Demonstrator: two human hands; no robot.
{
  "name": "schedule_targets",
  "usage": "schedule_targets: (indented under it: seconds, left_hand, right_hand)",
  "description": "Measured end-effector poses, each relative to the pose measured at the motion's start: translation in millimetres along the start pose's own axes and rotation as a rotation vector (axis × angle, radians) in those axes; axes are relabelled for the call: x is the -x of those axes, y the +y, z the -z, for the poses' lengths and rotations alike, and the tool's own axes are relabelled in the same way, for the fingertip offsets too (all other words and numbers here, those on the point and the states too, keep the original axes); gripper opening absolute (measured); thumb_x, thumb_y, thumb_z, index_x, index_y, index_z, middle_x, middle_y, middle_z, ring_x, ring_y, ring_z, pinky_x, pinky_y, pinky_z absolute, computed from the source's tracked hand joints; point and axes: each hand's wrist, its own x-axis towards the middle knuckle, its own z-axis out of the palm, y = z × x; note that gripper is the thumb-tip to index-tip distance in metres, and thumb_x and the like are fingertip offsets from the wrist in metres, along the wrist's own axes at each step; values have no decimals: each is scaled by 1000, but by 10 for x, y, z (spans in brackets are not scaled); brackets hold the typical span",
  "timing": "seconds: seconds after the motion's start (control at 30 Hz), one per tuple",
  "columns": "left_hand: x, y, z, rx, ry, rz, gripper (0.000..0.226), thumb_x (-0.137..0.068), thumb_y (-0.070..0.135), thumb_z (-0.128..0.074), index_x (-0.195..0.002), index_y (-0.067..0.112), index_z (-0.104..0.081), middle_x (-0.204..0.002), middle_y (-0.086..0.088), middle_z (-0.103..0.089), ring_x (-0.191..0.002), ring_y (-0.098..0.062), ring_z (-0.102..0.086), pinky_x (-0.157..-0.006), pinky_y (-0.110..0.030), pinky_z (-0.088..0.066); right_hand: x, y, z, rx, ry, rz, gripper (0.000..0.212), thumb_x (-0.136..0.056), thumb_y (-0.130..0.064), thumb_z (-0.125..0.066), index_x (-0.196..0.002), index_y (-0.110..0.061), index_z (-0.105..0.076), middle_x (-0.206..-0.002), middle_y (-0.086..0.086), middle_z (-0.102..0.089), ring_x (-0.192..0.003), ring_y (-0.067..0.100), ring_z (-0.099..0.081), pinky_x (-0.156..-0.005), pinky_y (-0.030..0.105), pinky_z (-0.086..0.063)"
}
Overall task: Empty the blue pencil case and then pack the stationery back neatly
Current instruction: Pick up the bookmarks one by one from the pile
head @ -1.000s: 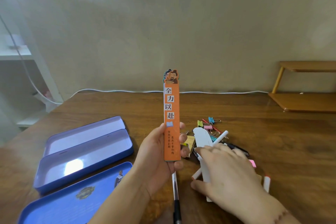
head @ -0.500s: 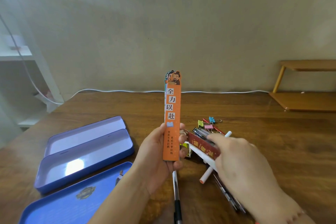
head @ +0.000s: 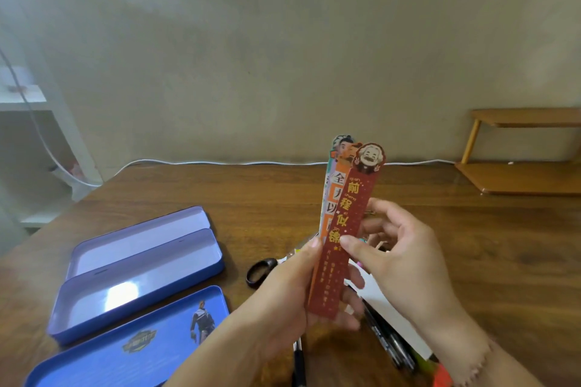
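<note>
The blue pencil case lies open and empty at the left: its hinged tray (head: 138, 276) and, nearer me, the printed lid (head: 132, 345). My left hand (head: 283, 308) holds a fan of upright bookmarks above the table: a dark red bookmark (head: 342, 239) in front, an orange bookmark (head: 334, 195) and a pale one behind it. My right hand (head: 396, 258) pinches the red bookmark's right edge with thumb and fingers. Under my hands lie black pens (head: 390, 342), a white card (head: 386, 308) and the black scissors handle (head: 261, 272); other stationery is hidden.
A brown wooden table (head: 471, 245) carries everything. A white cable (head: 220, 163) runs along its far edge by the wall. A small wooden rack (head: 528, 154) stands at the back right. A white shelf (head: 28, 122) is off the table's left side.
My right hand picked the red bookmark out of the pile and brought it up against the orange one in my left hand. The view has shifted so the hands sit further right.
</note>
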Motion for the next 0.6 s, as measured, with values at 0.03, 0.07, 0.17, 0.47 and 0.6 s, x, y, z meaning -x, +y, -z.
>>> schedule_targets:
  seconds: [0.03, 0.07, 0.17, 0.47, 0.6]
  left_hand:
    - [-3, -2, 7, -6, 0, 17, 47, -99, 46, -32, -120, 12, -56, -86, -15, -60, -66, -25, -57, -56, -36, -55]
    - [1, -4, 25, -14, -1, 31, 46, -99, 47, -32, -118, 13, -56, -81, -12, -58, -61, -22, -54, -50, -32, -54]
    - [20, 15, 59, -46, -44, 85, 44, -98, 49, -34, -117, 19, -60, -75, -7, -53, -58, -18, -49, -41, -26, -50]
    - [4, 116, 151, 72, 145, -16, 40, -98, 44, -34, -103, 15, -62, -71, -4, -49, -55, -14, -41, -37, -18, -29]
    - [-4, 174, 247, 247, 225, -86, 40, -99, 43, -34, -103, 11, -57, -70, -4, -50, -53, -13, -41, -34, -19, -29]
  right_hand:
    - [2, 26, -1, 76, 14, 43, 44, -74, -26, -80, -110, -41, -61, -84, -14, -69, -74, 1, -57, -63, 19, -44]
    - [0, 43, 1, 147, 24, 74, 48, -74, -30, -80, -115, -42, -58, -86, -16, -65, -76, 0, -55, -63, 16, -41]
    - [-16, 75, 20, 248, 29, 123, 66, -75, -42, -76, -133, -43, -45, -91, -19, -57, -77, -1, -53, -63, 18, -43]
    - [29, -38, 68, 780, -131, 114, 40, -86, -63, -46, -115, -38, -58, -91, -16, -52, -77, 2, -49, -57, 21, -37]
    - [75, -68, 38, 989, -327, -31, 39, -83, -63, -53, -105, -32, -62, -106, -12, -54, -103, 14, -54, -67, 31, -38]
